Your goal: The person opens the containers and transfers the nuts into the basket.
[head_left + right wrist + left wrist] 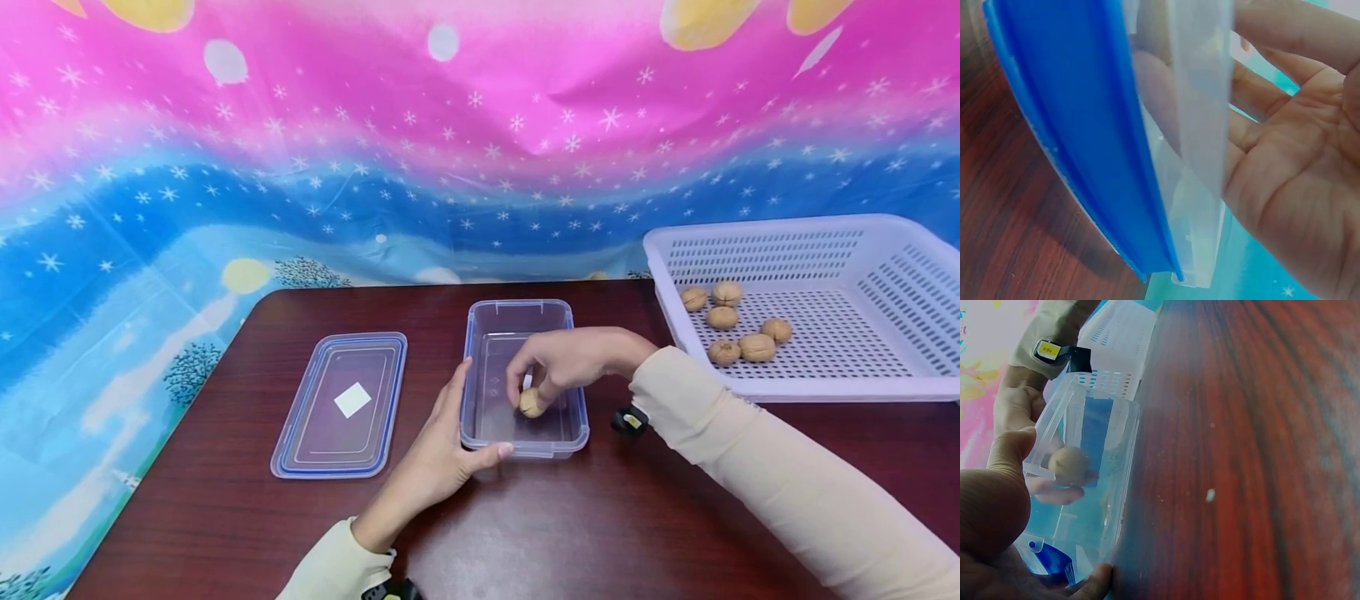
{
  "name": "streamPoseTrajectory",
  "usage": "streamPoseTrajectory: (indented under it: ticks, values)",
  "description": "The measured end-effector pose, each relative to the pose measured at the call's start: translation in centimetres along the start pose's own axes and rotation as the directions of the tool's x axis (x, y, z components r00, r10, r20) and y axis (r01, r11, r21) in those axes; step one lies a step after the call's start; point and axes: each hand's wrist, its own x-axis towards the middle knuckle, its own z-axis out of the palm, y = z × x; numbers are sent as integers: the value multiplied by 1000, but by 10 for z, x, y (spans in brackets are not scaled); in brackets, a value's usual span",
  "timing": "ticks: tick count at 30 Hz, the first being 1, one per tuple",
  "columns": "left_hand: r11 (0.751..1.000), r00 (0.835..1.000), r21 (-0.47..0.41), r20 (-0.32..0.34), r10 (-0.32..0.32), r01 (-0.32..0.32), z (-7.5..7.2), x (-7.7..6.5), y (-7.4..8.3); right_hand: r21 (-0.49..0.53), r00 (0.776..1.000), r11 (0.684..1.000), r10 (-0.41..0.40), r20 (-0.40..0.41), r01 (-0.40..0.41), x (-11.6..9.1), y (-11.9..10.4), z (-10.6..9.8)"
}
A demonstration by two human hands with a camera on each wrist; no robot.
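Observation:
A clear plastic food box with a blue-edged rim stands uncovered on the table. My left hand holds its near left corner, fingers along the left wall and thumb at the front rim. Inside the box, my right hand pinches a walnut low near the floor, over the right wall. Through the clear wall, the left wrist view shows this walnut between the fingers. In the right wrist view a blue side flap and the box wall partly hide the fingers of the right hand.
To the left lies the box's clear lid, blue-sealed, with a white square label. A white perforated basket at the right holds several walnuts. A patterned curtain hangs behind the dark wooden table.

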Motion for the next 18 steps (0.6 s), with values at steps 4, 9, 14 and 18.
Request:
streamPoseTrajectory:
  ticks: [4, 9, 14, 18]
  values:
    - [1000, 1000, 0, 3, -5, 5, 0, 0, 1, 71, 1000, 997, 3, -25, -2, -7, -3, -2]
    - [1000, 1000, -3, 2, -9, 9, 0, 0, 0, 133, 998, 991, -22, -50, 28, -18, -5, -4]
    - [1000, 1000, -4, 4, -10, 10, 0, 0, 0, 93, 992, 993, -56, -115, 67, -32, -7, -8]
    - [1000, 1000, -4, 1, -19, 19, 0, 0, 1, 35, 985, 998, -49, -167, 56, -43, -8, -13]
